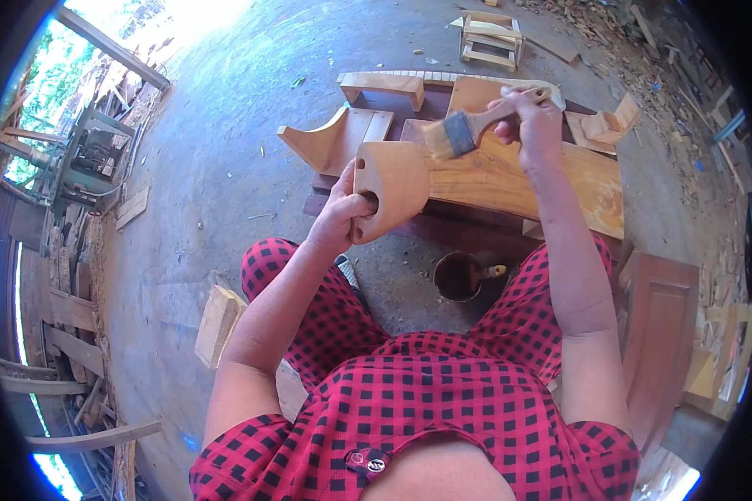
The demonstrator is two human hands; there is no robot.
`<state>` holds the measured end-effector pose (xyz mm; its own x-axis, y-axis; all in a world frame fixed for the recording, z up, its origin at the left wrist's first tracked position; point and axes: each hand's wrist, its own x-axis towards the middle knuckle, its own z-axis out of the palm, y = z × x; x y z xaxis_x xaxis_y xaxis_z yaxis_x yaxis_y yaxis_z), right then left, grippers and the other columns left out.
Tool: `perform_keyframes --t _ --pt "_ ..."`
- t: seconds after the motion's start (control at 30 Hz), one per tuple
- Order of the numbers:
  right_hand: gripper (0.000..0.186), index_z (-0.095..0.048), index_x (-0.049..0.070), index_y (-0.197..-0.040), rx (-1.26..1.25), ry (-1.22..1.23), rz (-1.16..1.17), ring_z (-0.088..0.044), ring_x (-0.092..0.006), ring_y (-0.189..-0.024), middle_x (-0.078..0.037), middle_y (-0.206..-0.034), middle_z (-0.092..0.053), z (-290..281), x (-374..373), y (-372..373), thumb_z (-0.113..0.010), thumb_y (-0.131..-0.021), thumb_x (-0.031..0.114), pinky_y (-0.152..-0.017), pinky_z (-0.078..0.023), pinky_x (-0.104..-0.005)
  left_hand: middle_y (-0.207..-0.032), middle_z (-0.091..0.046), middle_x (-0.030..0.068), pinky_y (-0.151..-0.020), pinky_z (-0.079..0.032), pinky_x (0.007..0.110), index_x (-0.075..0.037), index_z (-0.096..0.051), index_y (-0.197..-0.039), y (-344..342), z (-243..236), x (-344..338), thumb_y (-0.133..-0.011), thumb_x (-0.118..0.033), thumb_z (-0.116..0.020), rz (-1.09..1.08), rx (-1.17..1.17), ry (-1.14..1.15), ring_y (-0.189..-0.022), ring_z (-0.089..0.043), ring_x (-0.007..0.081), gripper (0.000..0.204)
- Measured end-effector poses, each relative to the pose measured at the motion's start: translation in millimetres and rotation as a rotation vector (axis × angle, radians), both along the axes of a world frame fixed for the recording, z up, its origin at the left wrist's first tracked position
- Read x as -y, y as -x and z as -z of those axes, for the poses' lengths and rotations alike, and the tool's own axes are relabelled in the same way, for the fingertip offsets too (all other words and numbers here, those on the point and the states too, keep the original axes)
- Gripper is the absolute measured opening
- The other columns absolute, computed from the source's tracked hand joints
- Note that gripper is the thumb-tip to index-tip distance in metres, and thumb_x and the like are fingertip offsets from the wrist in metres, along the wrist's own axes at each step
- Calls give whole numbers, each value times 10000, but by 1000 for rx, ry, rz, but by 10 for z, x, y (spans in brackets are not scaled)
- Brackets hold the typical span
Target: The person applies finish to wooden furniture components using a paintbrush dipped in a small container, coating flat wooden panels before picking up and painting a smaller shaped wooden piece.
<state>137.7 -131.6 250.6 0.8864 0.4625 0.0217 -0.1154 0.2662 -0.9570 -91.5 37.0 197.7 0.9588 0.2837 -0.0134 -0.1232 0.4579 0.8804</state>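
Left hand's fingertips (368, 203) inside carved wooden piece (393, 185); pot's (458, 275) contents indiscernible

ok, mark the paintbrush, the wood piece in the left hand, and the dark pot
paintbrush (453, 135), head view, on the bristles
wood piece (397, 179), head view, middle of its broad face
dark pot (457, 276), head view, on its dark inside

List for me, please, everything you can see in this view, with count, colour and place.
curved wooden piece: one, light tan, centre, in left hand
paintbrush: one, wooden handle, dark bristles, in right hand
varnished board: one, orange-brown, beyond the knees
dark pot: one, brown, between the knees
unfinished wooden parts: several, pale, on the floor beyond
left hand: grip shut on curved piece
right hand: grip shut on paintbrush
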Motion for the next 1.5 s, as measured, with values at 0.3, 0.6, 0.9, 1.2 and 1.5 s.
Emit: perform_keyframes --t 0.3,0.6,0.9,1.2,1.5 --pt "126 -575 53 -923 -175 -153 -196 -591 -139 -494 -155 -836 -677 79 -59 154 -615 -860 155 -386 -434 -223 -1173 -535 88 -902 -447 291 -23 -376 -1337 3 54 34 -658 -55 -519 7 -61 -1 -1051 -545 173 695" --pt "100 -567 51 -922 -124 -297 -234 -631 -141 -540 -164 -872 -681 -3 0 214 -585 -885 142 -401 -471 -232 -1206 -554 138 -944 -468 379 -12 -392 -1316 17 115 -140 -727 -83 -470 -96 -5 290 -1088 -571 259 599" --pt "97 -567 52 -953 115 26 -81 -628 -146 -538 -169 -870 -676 90 -62 176 -574 -879 115 -409 -483 -230 -1215 -554 139 -942 -473 426 -41 -420 -1297 13 105 -218 -779 -107 -442 -157 54 388 -1098 -569 275 523" --pt "117 -561 39 -968 -224 -303 -298 -633 -162 -548 -179 -910 -673 78 -112 342 -563 -887 124 -457 -522 -258 -1217 -560 138 -964 -454 426 -31 -434 -1288 -94 217 -126 -785 -117 -441 -184 -42 278 -1108 -565 275 511" --pt "105 -586 42 -940 43 5 -42 -625 -143 -537 -159 -834 -682 109 -44 100 -591 -849 96 -415 -462 -231 -1255 -548 133 -1003 -416 448 -34 -441 -1294 -124 131 -162 -831 -191 -450 -214 14 298 -1148 -541 284 489"
